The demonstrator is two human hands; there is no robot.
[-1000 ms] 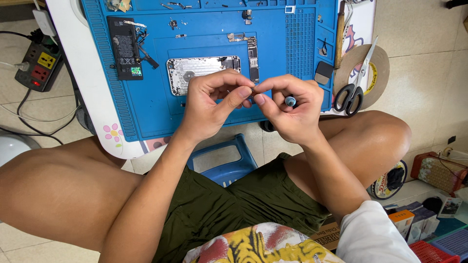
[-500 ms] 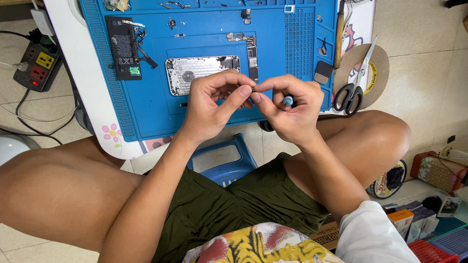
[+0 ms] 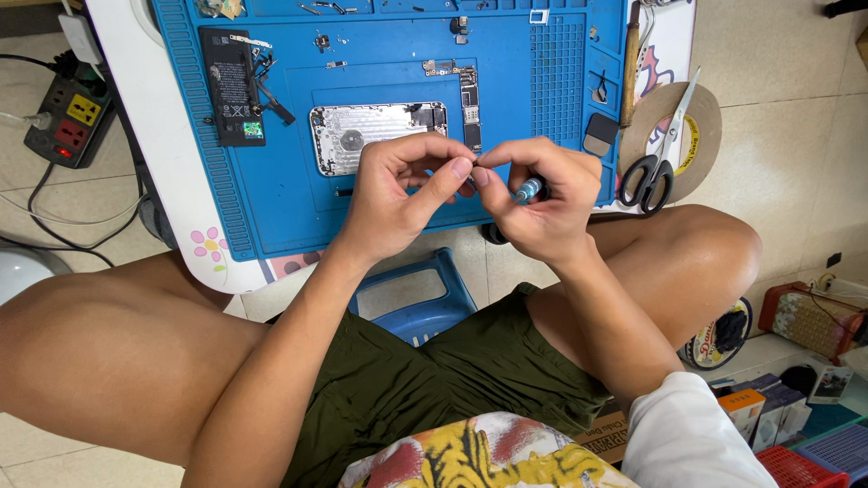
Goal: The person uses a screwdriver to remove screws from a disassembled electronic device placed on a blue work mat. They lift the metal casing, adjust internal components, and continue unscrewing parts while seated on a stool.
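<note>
Both hands pinched together over the blue mat (image 3: 271, 208)

My right hand (image 3: 542, 203) gripped a small blue-tipped tool (image 3: 528, 190), my left hand (image 3: 398, 194) pinched its tip; black battery (image 3: 232, 86) with a green label sat upper left.

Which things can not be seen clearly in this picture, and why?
- Head view: what the left hand and right hand pinch between their fingertips is too small and covered by the fingers.
- The blue-tipped tool in the right hand: only its end shows; the palm hides the rest.
- The small parts at the top of the blue mat are cut off by the picture's edge.
</note>
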